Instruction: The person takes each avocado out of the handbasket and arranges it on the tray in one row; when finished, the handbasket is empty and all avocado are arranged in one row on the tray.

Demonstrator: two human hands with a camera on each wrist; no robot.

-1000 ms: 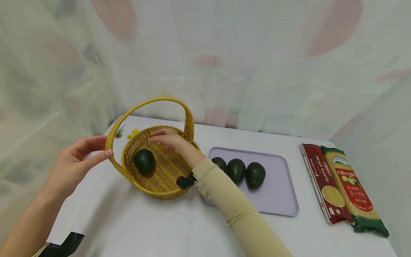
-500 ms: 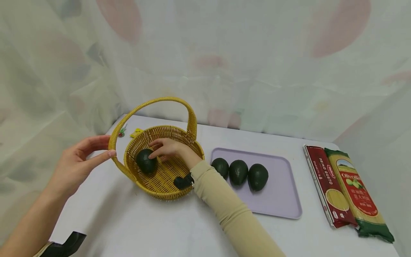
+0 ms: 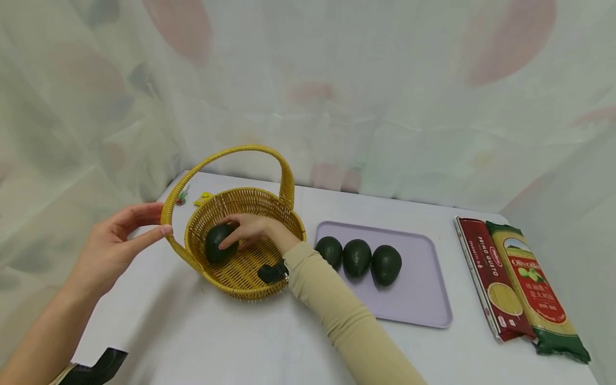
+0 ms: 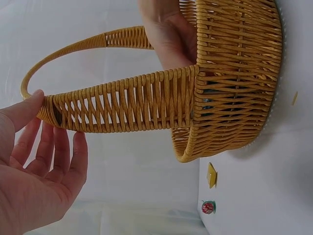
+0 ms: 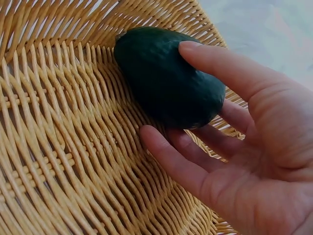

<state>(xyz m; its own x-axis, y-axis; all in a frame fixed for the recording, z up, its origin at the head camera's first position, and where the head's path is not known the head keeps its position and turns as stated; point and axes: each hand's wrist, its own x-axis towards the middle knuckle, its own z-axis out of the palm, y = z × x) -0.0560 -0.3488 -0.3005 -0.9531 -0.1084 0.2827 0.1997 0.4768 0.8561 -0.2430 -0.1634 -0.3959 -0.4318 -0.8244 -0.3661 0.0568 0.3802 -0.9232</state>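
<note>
Your right hand [image 3: 250, 231] reaches into the wicker basket [image 3: 243, 278] at centre left of the head view, its fingers curling loosely round the dark avocado [image 3: 217, 243] on the basket floor; the wrist view shows thumb [image 5: 225, 68] on top and fingers beneath, touching but not yet clamped. Your left hand [image 3: 113, 243], fingers straight and spread, rests against the handle [image 3: 166, 211] at its lower left end. This looks like the grasping step: the next move calls for closing firmly and lifting clear under the handle. Three avocados [image 3: 357, 258] sit on the lilac tray [image 3: 423, 299] to the right.
</note>
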